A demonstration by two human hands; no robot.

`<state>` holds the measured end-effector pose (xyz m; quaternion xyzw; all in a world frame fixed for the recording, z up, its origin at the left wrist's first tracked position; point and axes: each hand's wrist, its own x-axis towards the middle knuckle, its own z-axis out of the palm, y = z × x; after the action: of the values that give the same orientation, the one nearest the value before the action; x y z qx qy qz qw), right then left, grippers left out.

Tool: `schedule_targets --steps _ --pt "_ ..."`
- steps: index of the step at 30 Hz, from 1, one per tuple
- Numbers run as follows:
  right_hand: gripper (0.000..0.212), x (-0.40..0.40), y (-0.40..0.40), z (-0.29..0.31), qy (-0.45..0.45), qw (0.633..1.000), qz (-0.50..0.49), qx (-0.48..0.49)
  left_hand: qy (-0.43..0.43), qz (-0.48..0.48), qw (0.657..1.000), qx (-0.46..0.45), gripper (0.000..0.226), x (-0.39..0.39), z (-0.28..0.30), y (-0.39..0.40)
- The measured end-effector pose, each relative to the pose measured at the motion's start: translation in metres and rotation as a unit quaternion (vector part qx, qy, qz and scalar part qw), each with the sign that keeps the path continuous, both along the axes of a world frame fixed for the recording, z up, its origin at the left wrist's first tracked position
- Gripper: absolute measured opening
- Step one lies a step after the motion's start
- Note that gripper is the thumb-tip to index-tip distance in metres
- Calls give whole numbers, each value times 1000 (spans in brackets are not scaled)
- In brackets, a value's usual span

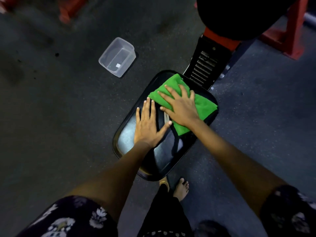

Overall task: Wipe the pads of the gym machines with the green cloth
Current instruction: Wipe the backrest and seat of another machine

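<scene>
Right hand presses flat, fingers spread, on a green cloth atop a black seat pad. Left hand rests flat on the pad.

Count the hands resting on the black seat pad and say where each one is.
2. The left hand lies flat on the bare seat pad; the right hand presses the green cloth at its far end.

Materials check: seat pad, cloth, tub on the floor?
Seat pad: looks like black vinyl or leatherette, glossy, reflecting light. Green cloth: soft matte fabric, likely microfibre, folded. Tub: clear plastic, see-through walls showing the floor.
</scene>
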<state>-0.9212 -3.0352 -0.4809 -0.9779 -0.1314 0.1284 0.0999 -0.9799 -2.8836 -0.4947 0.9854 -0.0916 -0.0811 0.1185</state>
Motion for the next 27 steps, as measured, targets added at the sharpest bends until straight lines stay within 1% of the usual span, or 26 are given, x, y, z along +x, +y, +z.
schedule_targets --steps 1,2,6,8,12,14,17,20,22,24,26,27 --pt "57 5 -8 0 -2 1000 11 4 -3 0 1000 -5 93 0 0 1" --pt "57 13 -15 -1 -3 1000 0 7 -9 2 1000 -11 93 2 0 1" --pt "56 24 -25 -3 -3 990 -136 28 -10 3 999 -43 91 3 1 1" --pt "56 14 -27 -6 -17 981 -191 31 -14 2 998 -57 90 2 2 1" --pt "57 -30 -22 -9 -17 951 -307 41 -18 1 998 -63 89 0 2 1" --pt "57 -53 -17 -10 -25 945 -323 52 -24 -5 998 -65 88 -1 3 -1" --pt "56 -56 -22 -12 -32 934 -339 106 -40 -20 997 -66 84 0 3 -1" --pt "55 -46 -30 -11 -36 915 -372 152 -60 -65 994 -63 75 -3 3 -1" --pt "55 -53 -28 -13 -48 906 -384 169 -69 -105 990 -70 68 -8 3 -2" --pt "56 -70 -18 -15 -63 885 -412 210 -60 -128 987 -81 64 -12 4 -1" --pt "57 -92 -1 -21 -73 844 -459 267 -51 -133 985 -96 56 -15 4 -1" --pt "58 -105 8 -25 -83 818 -484 299 -47 -139 985 -95 53 -22 4 -2"
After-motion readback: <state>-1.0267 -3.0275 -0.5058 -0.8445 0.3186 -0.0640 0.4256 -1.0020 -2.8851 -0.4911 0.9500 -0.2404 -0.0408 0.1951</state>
